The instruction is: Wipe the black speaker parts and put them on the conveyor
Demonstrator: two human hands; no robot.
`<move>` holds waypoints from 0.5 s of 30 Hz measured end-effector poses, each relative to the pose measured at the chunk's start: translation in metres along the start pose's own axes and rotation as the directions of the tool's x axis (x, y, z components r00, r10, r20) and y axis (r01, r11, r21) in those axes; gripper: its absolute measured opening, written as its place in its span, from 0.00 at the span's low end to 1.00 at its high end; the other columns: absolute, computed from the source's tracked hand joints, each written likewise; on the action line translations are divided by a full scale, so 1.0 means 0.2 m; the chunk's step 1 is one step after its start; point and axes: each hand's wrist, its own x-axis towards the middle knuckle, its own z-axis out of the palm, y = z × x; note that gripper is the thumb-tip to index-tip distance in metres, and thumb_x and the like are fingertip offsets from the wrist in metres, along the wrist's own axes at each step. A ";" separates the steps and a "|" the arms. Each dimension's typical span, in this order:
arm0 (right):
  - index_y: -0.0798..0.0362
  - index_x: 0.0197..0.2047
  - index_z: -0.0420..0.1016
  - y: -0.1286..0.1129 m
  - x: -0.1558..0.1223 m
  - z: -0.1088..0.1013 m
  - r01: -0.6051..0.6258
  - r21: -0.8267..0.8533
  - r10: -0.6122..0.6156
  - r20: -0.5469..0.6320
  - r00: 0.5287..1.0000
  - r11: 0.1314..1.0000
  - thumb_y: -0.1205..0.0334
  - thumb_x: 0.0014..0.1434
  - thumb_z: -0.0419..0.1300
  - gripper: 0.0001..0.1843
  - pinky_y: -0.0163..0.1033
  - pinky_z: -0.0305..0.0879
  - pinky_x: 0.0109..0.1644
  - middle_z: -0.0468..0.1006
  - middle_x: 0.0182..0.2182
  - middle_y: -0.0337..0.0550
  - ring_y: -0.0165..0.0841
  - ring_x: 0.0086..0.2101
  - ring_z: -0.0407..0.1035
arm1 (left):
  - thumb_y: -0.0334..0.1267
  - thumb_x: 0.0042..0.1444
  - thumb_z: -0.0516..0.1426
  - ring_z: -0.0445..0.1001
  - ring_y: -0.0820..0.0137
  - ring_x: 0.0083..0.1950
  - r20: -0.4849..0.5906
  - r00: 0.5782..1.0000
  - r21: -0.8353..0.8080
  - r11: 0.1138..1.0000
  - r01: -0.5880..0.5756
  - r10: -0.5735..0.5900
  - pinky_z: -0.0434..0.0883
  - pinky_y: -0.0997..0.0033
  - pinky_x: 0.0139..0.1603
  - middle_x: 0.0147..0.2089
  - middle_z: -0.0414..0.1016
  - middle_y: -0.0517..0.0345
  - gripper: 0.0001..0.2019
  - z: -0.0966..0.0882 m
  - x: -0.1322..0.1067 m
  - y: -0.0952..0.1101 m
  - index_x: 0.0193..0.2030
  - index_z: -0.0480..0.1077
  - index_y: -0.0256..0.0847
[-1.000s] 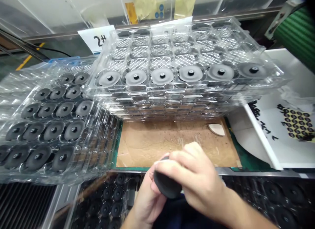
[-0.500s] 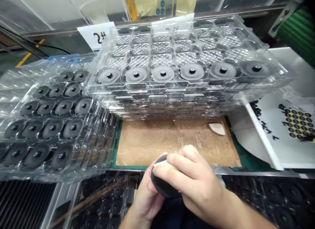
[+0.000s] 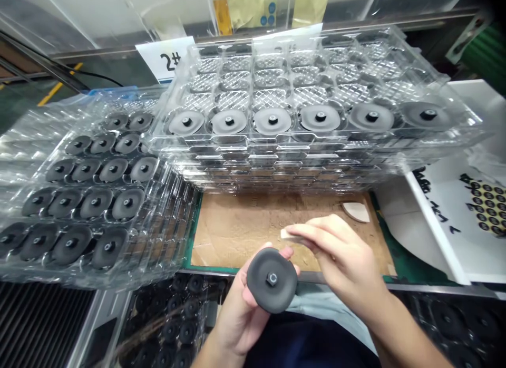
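A dark grey, rounded disc-shaped part with a short central post (image 3: 272, 297) faces up in my left hand (image 3: 247, 318), whose fingers wrap its edge from below and behind. My right hand (image 3: 348, 260) is apart from it, to the upper right, pinching a small white pad (image 3: 291, 235) between thumb and fingers. Most of that pad is hidden by the fingers. Under both hands lies a sheet of brown cardboard (image 3: 237, 220), with a white wedge-shaped piece (image 3: 357, 211) at its right side.
Stacked clear plastic trays (image 3: 316, 138) stand behind the cardboard, the top one with similar parts along its front row. Another tray stack (image 3: 130, 262) at left holds many parts. At right, a white bin (image 3: 438, 236) contains a sheet of round black stickers (image 3: 490, 207).
My right hand has lifted off the disc-shaped part and moved up and right with the white pad. The part has turned in my left hand, its post side now facing up.
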 end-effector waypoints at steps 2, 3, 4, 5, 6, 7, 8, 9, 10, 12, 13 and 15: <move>0.51 0.48 0.71 0.05 -0.04 0.00 -0.078 0.017 0.078 0.006 0.997 0.997 0.74 0.61 0.49 0.16 0.37 0.63 0.39 0.76 0.36 0.42 0.32 0.37 0.67 | 0.47 0.37 0.67 0.74 0.62 0.47 0.014 1.000 -0.042 0.999 0.013 -0.012 0.67 0.66 0.50 0.52 0.75 0.51 0.28 -0.01 -0.01 0.00 0.49 0.72 0.46; 0.50 0.48 0.71 0.06 -0.06 0.00 -0.111 0.031 0.111 0.012 0.994 0.993 0.72 0.61 0.49 0.15 0.37 0.64 0.39 0.76 0.36 0.41 0.32 0.37 0.67 | 0.46 0.38 0.67 0.74 0.62 0.48 0.024 1.000 -0.053 0.998 0.016 -0.015 0.66 0.66 0.50 0.51 0.75 0.52 0.28 -0.02 -0.01 0.00 0.48 0.72 0.46; 0.50 0.48 0.71 0.07 -0.08 0.01 -0.139 0.042 0.138 0.023 0.990 0.989 0.71 0.61 0.50 0.15 0.37 0.65 0.39 0.76 0.36 0.41 0.32 0.38 0.68 | 0.46 0.38 0.67 0.74 0.62 0.48 0.037 0.999 -0.062 0.998 0.021 -0.019 0.67 0.67 0.50 0.50 0.76 0.52 0.27 -0.02 -0.01 0.00 0.48 0.72 0.46; 0.50 0.48 0.71 0.09 -0.10 0.02 -0.164 0.049 0.162 0.036 0.986 0.985 0.69 0.62 0.50 0.14 0.37 0.65 0.39 0.76 0.36 0.42 0.32 0.37 0.68 | 0.46 0.38 0.67 0.75 0.62 0.47 0.049 0.999 -0.072 0.997 0.026 -0.023 0.67 0.68 0.50 0.49 0.76 0.53 0.27 -0.02 0.00 0.00 0.48 0.72 0.45; 0.50 0.47 0.72 0.10 -0.12 0.03 -0.188 0.053 0.185 0.052 0.981 0.981 0.68 0.62 0.50 0.14 0.37 0.66 0.39 0.76 0.36 0.42 0.32 0.37 0.69 | 0.46 0.38 0.67 0.75 0.62 0.47 0.060 0.998 -0.083 0.996 0.035 -0.030 0.67 0.68 0.50 0.48 0.77 0.53 0.27 -0.02 0.00 0.00 0.48 0.72 0.45; 0.50 0.47 0.72 0.11 -0.13 0.04 -0.212 0.056 0.209 0.066 0.976 0.976 0.67 0.62 0.50 0.13 0.37 0.66 0.37 0.76 0.35 0.42 0.32 0.35 0.69 | 0.47 0.38 0.67 0.75 0.62 0.47 0.069 0.997 -0.095 0.995 0.043 -0.037 0.67 0.68 0.50 0.48 0.77 0.54 0.27 -0.02 0.00 0.00 0.48 0.72 0.46; 0.50 0.47 0.72 0.12 -0.15 0.05 -0.239 0.057 0.235 0.074 0.969 0.969 0.66 0.63 0.50 0.13 0.36 0.67 0.36 0.76 0.35 0.42 0.31 0.34 0.70 | 0.47 0.38 0.67 0.75 0.62 0.47 0.075 0.996 -0.105 0.993 0.053 -0.045 0.67 0.69 0.50 0.48 0.77 0.54 0.27 -0.01 0.00 0.00 0.48 0.72 0.46; 0.51 0.47 0.72 0.13 -0.15 0.05 -0.265 0.058 0.261 0.073 0.963 0.962 0.65 0.63 0.50 0.13 0.36 0.67 0.35 0.76 0.35 0.43 0.31 0.33 0.70 | 0.47 0.38 0.67 0.75 0.62 0.47 0.079 0.995 -0.110 0.992 0.060 -0.052 0.67 0.69 0.50 0.48 0.77 0.53 0.27 -0.01 0.00 0.00 0.48 0.72 0.45; 0.51 0.47 0.72 0.14 -0.15 0.04 -0.287 0.059 0.283 0.061 0.957 0.956 0.64 0.62 0.51 0.12 0.35 0.67 0.34 0.76 0.35 0.43 0.30 0.32 0.70 | 0.47 0.37 0.67 0.75 0.62 0.47 0.080 0.995 -0.113 0.991 0.066 -0.057 0.68 0.69 0.50 0.47 0.77 0.53 0.27 -0.01 0.00 0.00 0.48 0.73 0.45; 0.51 0.46 0.73 0.11 -0.13 0.02 -0.295 0.052 0.295 0.010 0.955 0.954 0.64 0.62 0.53 0.11 0.35 0.66 0.35 0.77 0.36 0.42 0.30 0.32 0.70 | 0.47 0.36 0.67 0.76 0.62 0.46 0.076 0.995 -0.106 0.991 0.077 -0.069 0.68 0.68 0.50 0.47 0.77 0.52 0.28 0.00 0.00 0.00 0.47 0.73 0.44; 0.50 0.46 0.72 0.08 -0.11 0.00 -0.256 0.050 0.257 -0.016 0.966 0.965 0.65 0.61 0.53 0.11 0.35 0.66 0.36 0.77 0.37 0.41 0.30 0.33 0.70 | 0.47 0.35 0.68 0.76 0.62 0.45 0.069 0.995 -0.094 0.992 0.081 -0.075 0.68 0.68 0.50 0.46 0.77 0.52 0.29 0.01 0.00 0.00 0.47 0.73 0.43; 0.49 0.48 0.71 0.00 -0.06 -0.03 -0.071 0.050 0.072 -0.034 0.997 0.996 0.68 0.61 0.53 0.13 0.36 0.63 0.38 0.78 0.39 0.40 0.29 0.35 0.69 | 0.46 0.36 0.68 0.75 0.64 0.45 0.035 0.995 -0.061 0.994 0.093 -0.091 0.67 0.70 0.49 0.45 0.77 0.54 0.28 0.03 0.01 0.00 0.47 0.73 0.42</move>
